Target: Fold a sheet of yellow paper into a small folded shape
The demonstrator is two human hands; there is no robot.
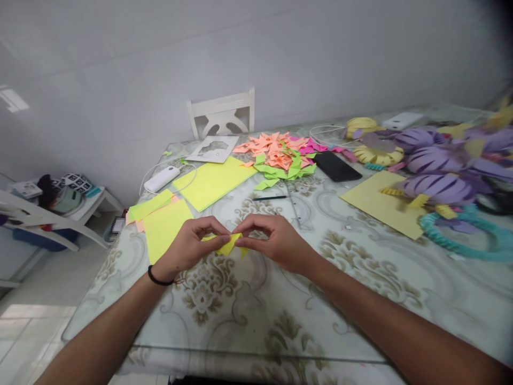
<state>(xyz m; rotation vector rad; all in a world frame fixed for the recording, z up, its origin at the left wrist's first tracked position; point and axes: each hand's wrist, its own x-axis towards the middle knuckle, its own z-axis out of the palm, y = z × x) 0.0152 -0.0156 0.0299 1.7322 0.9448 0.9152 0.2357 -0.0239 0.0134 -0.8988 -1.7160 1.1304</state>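
A small folded yellow paper (230, 245) is held between both hands above the patterned tablecloth. My left hand (196, 241) pinches its left end between thumb and fingers, and a dark band circles that wrist. On the other end, my right hand (273, 240) is closed in a pinch. Square yellow sheets (164, 230) lie just left of my left hand. Beyond the hands is a larger yellow sheet stack (214, 182). A thin dark stick (270, 198) lies behind my right hand.
Folded orange pieces (276, 148) and green pieces (286, 171) are heaped at the back. Near them are a black phone (336, 166) and a white device (162, 179) with a cable. Purple paper crafts (436, 187) and a turquoise ring (460, 246) occupy the right side.
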